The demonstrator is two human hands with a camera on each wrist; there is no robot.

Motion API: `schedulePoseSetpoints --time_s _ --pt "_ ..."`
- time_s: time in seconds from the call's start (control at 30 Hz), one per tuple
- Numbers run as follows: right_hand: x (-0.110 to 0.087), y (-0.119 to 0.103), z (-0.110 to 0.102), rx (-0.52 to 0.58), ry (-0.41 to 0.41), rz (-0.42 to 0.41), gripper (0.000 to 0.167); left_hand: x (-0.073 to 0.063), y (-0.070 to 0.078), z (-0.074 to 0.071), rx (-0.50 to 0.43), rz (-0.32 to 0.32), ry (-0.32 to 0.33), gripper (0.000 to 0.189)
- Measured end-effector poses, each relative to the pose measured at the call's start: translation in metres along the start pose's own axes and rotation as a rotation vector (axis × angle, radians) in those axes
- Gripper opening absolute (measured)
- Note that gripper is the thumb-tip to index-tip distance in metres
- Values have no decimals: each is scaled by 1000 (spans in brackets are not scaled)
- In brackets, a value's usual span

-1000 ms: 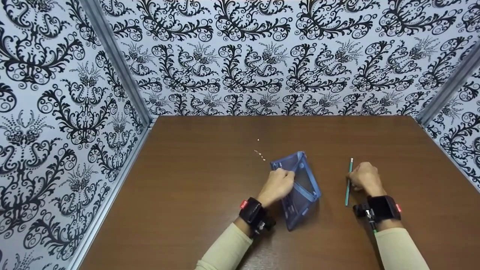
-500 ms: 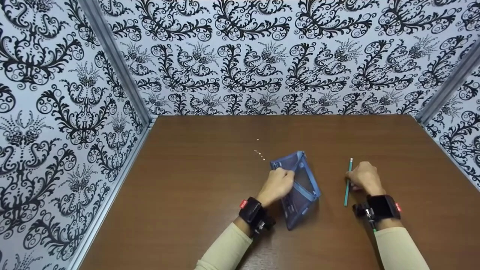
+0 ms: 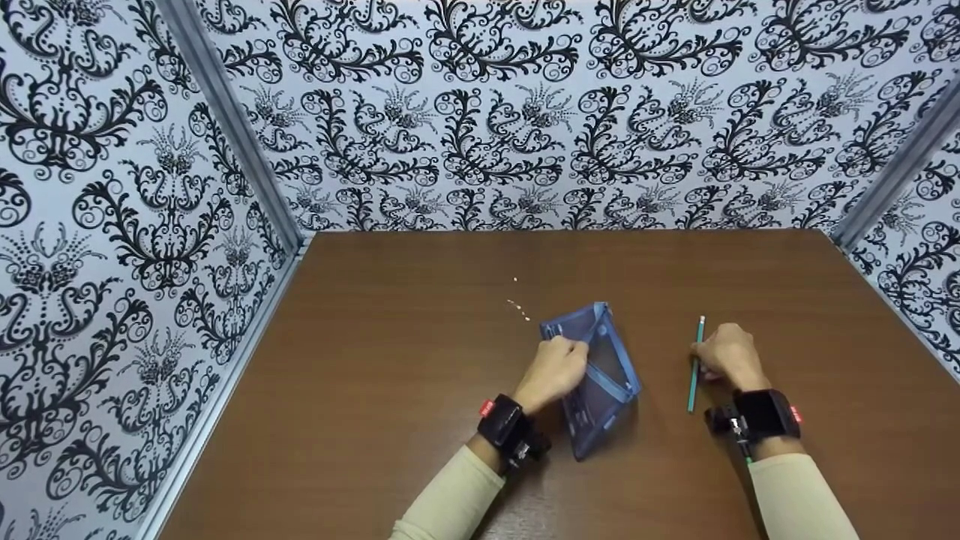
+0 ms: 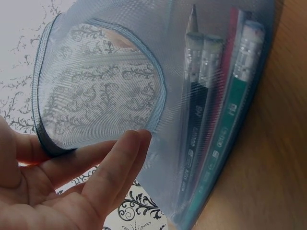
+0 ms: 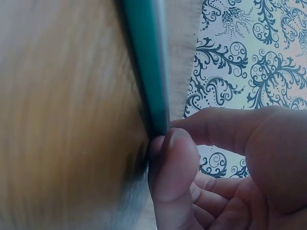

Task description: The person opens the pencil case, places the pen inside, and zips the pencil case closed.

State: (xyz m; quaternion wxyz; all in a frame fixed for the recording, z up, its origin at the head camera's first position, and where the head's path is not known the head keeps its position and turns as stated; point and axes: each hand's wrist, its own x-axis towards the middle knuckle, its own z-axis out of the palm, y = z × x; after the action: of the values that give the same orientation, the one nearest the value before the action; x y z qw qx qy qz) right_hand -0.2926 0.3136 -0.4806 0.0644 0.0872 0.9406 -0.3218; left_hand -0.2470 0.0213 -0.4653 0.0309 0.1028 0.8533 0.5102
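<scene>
A blue mesh zip pouch [image 3: 600, 405] stands propped on the table with its mouth spread apart. My left hand [image 3: 553, 371] grips the pouch's rim; in the left wrist view the thumb and fingers [image 4: 115, 167] pinch the edge of the opening. Through the mesh show several pencils [image 4: 235, 96], some with eraser ends up, one with its point up, and something red among them. To the right, my right hand [image 3: 729, 354] pinches a green pencil [image 3: 693, 386] near its middle, between thumb and fingertips. Its white eraser end points away from me, and the pencil lies at or just above the table.
The brown wooden table [image 3: 390, 360] is bounded by black-and-white patterned walls [image 3: 495, 120] at the back and sides, with grey metal posts [image 3: 232, 127] at the corners. Small bright specks [image 3: 519, 308] lie on the table beyond the pouch.
Almost nothing has moved. The green pencil has shifted very slightly to the left in the right hand; the left hand and the pouch stay where they were.
</scene>
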Motion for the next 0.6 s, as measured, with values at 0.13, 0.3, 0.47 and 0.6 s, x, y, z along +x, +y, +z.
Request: schedulePoseSetpoints --time_s 0.13,0.3,0.47,0.6 --pt "0 -1 0 15 -32 28 23 0 0 0 16 8 3 45" --pt "1 -1 0 36 -57 58 23 0 1 0 52 15 6 46" --pt "1 -1 0 25 -52 51 24 0 1 -1 47 5 3 45" --pt "1 -2 -1 32 -61 55 25 0 1 0 44 7 3 45"
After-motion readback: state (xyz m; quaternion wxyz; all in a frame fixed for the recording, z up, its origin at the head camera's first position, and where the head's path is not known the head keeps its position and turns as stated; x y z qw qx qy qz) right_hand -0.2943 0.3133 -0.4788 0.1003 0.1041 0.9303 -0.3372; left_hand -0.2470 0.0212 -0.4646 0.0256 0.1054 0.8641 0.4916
